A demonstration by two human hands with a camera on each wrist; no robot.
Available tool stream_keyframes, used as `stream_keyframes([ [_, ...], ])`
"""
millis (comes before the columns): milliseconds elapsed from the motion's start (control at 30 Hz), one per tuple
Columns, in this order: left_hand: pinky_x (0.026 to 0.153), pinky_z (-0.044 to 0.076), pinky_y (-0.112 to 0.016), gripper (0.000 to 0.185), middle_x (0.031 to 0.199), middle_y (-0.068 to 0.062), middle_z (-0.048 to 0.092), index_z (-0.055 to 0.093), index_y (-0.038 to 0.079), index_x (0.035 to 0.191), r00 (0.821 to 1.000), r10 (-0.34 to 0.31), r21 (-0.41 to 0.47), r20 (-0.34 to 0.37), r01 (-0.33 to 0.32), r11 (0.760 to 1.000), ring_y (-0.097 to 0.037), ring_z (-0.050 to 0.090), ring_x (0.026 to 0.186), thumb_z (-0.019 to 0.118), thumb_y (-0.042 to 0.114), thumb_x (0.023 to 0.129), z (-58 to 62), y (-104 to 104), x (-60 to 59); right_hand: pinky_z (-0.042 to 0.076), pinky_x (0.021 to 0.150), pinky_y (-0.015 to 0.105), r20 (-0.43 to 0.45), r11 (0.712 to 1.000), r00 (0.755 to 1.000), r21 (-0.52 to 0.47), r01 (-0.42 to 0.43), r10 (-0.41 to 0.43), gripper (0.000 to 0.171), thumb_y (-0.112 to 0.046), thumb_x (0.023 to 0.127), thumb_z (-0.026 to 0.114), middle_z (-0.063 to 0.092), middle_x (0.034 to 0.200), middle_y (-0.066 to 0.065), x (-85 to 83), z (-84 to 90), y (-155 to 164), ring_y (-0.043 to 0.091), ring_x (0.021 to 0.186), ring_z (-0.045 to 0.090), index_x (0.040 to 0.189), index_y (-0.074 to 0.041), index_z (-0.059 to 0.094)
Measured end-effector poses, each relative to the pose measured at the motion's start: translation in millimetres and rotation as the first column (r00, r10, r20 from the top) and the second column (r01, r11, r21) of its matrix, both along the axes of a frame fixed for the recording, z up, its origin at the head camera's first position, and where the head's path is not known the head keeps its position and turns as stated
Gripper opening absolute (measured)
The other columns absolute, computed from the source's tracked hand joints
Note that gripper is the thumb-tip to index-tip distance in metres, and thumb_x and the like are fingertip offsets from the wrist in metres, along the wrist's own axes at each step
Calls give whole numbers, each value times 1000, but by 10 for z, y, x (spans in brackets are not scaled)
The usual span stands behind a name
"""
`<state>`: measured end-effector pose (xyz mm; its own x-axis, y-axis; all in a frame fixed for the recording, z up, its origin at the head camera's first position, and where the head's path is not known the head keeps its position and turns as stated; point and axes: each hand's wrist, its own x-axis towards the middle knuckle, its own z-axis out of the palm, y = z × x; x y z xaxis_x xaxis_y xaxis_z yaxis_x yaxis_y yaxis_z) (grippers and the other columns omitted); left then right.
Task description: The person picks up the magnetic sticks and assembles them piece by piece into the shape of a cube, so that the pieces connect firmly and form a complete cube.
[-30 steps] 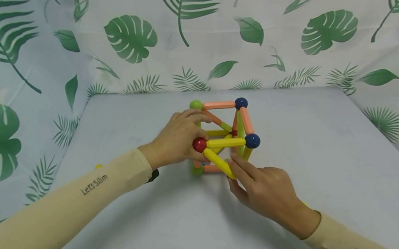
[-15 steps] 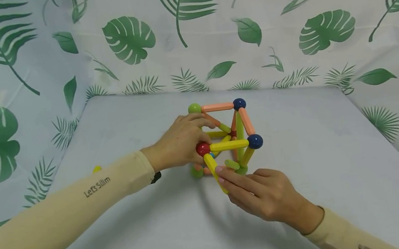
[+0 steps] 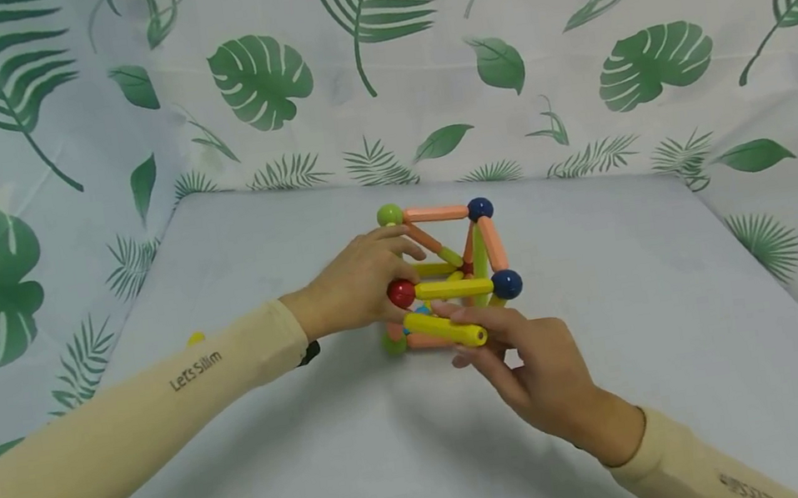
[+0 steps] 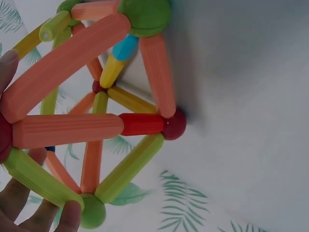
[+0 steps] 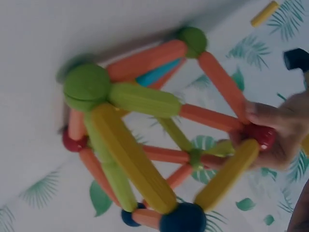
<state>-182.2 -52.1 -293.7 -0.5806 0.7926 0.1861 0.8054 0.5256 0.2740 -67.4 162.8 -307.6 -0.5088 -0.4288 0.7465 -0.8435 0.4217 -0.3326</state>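
Observation:
A frame of magnetic sticks and balls [image 3: 435, 213] stands on the table, its sticks orange, yellow and lime green. My left hand [image 3: 353, 280] grips its near left side, fingertips around the red ball [image 3: 401, 293]. In the left wrist view, those fingers [image 4: 71, 215] wrap the lime green stick [image 4: 41, 179]. My right hand [image 3: 535, 366] pinches a yellow magnetic stick [image 3: 446, 329] between fingers and thumb, in front of the frame. The stick's left end sits close below the red ball. Blue balls [image 3: 506, 284] mark the frame's right corners.
A loose yellow piece [image 3: 196, 338] lies on the table [image 3: 249, 487] beyond my left forearm; the right wrist view shows a yellow stick [image 5: 264, 13] at the top right. A leaf-print cloth [image 3: 426, 111] hangs behind and at both sides.
The yellow stick in my right hand has swung from sloping down, to steeper, to nearly level. The right-hand fingers have shifted on it. My left hand keeps its grip on the frame.

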Motion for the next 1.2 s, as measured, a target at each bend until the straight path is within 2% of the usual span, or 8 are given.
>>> stream_keyframes([
  [167,118,26,-45,36,129,-8,65,79,10,100,1000,7,0,30,-7,1000,-32,41,139,90,36,77,-5,2,-3,45,50,17,18,999,999,-19,39,-38,36,-34,103,59,75,99,2,5,46,13,3,56,58,118,-3,68],
  [267,118,25,-42,36,128,-8,64,78,10,100,999,6,8,43,-7,1000,-32,39,141,90,36,77,-11,3,-1,43,48,15,19,992,995,73,100,-101,41,-38,105,54,74,99,2,-26,-39,33,6,60,64,123,-4,69],
  [367,117,28,-40,33,128,-8,64,76,10,97,999,-9,16,44,8,1000,-32,39,140,90,32,77,-20,1,-11,42,46,16,-64,969,986,183,166,-156,45,-42,105,53,75,91,5,-82,-151,30,9,60,68,123,-4,68],
  [600,117,28,-39,29,134,-6,61,75,11,99,997,-26,-30,77,28,999,-30,34,143,89,25,78,-10,4,-28,38,41,19,-200,918,956,295,266,-213,44,-53,96,59,63,64,-3,-242,-242,-19,8,45,55,94,-9,64],
  [800,119,22,-41,30,136,-3,60,76,14,100,994,-28,-52,104,34,998,-28,31,144,89,25,75,6,16,-28,39,43,23,-235,889,949,360,283,-207,45,-51,98,56,67,68,-1,-336,-291,-60,11,48,53,85,-10,66],
  [933,119,22,-42,31,136,-3,59,76,15,101,994,-33,-63,109,40,997,-28,31,144,88,29,75,14,21,-27,38,43,24,-240,870,949,399,290,-206,38,-44,95,68,66,68,1,-372,-320,-75,13,49,54,85,-8,63],
  [1067,119,21,-44,29,135,-2,61,76,16,99,993,-41,-55,114,48,997,-30,31,144,87,29,76,17,14,-29,39,43,25,-247,857,944,416,305,-216,34,-31,84,85,65,67,3,-388,-325,-82,14,50,55,84,-7,61],
  [1200,117,25,-44,22,131,-1,64,76,16,94,992,-44,-29,117,48,998,-26,35,140,85,27,77,8,11,-32,39,43,25,-251,852,941,416,317,-227,34,-26,79,89,65,67,3,-403,-329,-90,15,49,55,84,-7,61],
])
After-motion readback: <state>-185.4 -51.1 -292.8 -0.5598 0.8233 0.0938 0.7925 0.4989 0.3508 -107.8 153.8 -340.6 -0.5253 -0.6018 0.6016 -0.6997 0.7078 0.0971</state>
